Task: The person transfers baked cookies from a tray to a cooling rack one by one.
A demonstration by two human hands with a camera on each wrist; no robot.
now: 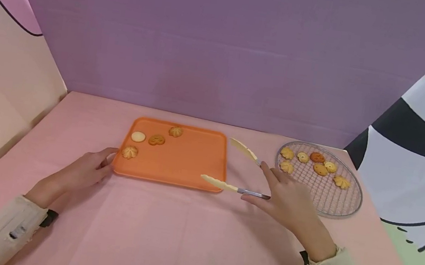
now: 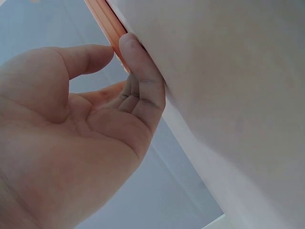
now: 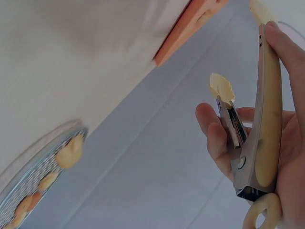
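My left hand (image 1: 84, 169) holds the left edge of an orange tray (image 1: 188, 165), thumb and fingers at its rim near the front corner. On the tray's left half lie a pale round cookie (image 1: 138, 136), a pretzel-shaped cookie (image 1: 157, 140) and two ridged cookies, one at the back (image 1: 176, 131) and one by the left rim (image 1: 129, 152). My right hand (image 1: 292, 201) grips metal tongs (image 3: 269, 109) with cream-coloured tips. The tongs are spread wide with nothing between their tips, one tip over the tray's front right corner and the other beyond its right edge.
An oval wire rack (image 1: 331, 206) on the right bears several cookies, including a reddish one (image 1: 317, 157) and a ridged one (image 1: 341, 182). A pink cloth (image 1: 167, 234) covers the table. A purple wall (image 1: 221, 62) stands behind, with printed panels at both sides.
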